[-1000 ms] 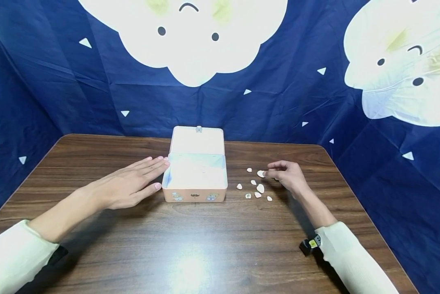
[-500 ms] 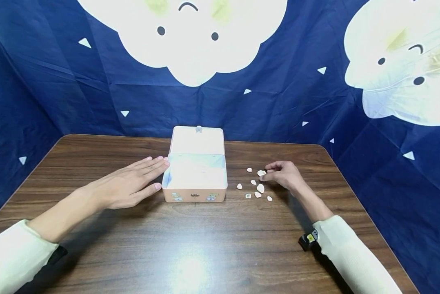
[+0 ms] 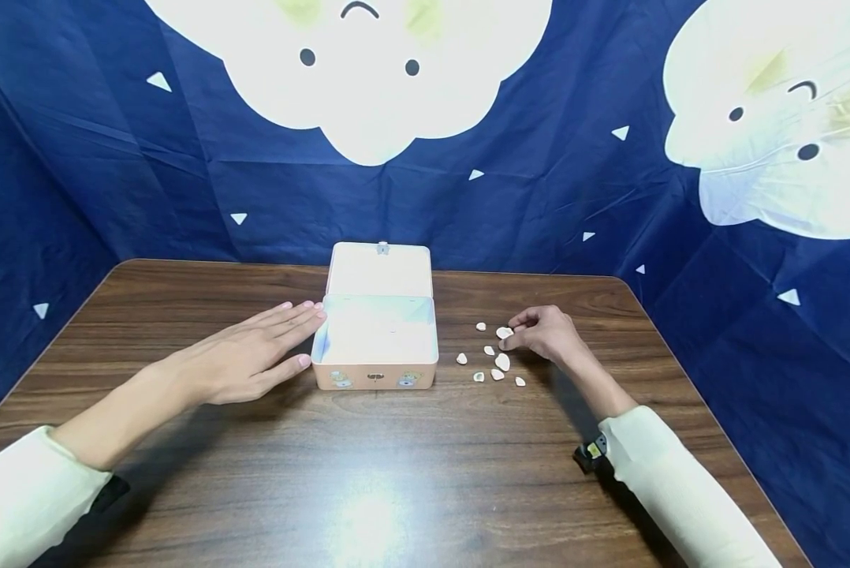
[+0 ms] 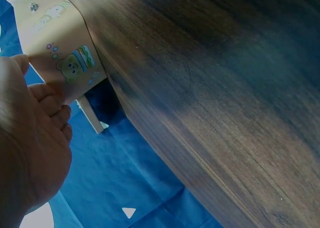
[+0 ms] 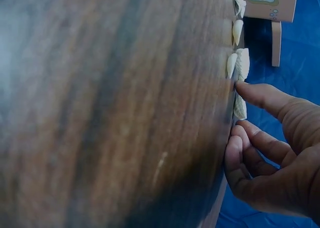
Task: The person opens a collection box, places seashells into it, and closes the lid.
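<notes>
Here, a small white shell (image 3: 504,333) is being pinched between thumb and fingertips (image 3: 513,325) of the right hand (image 3: 544,333), toward the table's (image 3: 397,465) far right corner; light, brittle, probably slippery, it is best gripped by its edges. The box (image 3: 375,347) is being touched by the flat left hand (image 3: 255,359).

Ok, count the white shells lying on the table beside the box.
7 shells: one at the right hand fingertips, one farther back, then five nearer the camera. The hand may hide more.
</notes>
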Motion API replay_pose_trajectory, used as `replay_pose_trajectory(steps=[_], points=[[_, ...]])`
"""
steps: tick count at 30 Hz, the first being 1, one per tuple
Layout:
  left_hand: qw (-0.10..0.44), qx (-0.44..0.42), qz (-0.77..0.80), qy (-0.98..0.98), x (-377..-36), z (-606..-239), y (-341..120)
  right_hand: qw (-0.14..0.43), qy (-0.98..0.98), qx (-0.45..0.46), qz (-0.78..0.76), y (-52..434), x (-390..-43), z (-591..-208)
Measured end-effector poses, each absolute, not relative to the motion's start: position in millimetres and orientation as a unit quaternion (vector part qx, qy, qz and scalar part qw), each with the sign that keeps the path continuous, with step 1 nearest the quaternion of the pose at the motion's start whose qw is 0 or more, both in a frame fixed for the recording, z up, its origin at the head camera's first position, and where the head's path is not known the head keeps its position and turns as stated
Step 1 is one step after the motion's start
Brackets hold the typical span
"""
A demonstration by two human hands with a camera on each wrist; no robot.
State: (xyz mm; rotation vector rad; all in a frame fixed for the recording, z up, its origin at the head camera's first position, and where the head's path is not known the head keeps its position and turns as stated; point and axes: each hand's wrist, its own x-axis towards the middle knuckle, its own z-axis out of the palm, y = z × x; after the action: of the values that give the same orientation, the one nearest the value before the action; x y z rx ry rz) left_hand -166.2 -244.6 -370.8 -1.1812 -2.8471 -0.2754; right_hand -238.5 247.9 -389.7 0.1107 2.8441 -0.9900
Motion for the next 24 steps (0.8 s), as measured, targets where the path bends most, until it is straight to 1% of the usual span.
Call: replay_pose_trajectory(steps=[11, 24], points=[[0.025, -0.381, -0.087, -0.92, -165.8, -370.7, -244.0, 0.053, 0.95, 0.025, -0.307, 248.7, -237.0, -389.1], [0.013, -0.373, -0.086, -0.924, -165.9, -369.5, -243.6, 0.045, 0.952, 0.018, -0.302, 250.3, -237.2, -390.8]])
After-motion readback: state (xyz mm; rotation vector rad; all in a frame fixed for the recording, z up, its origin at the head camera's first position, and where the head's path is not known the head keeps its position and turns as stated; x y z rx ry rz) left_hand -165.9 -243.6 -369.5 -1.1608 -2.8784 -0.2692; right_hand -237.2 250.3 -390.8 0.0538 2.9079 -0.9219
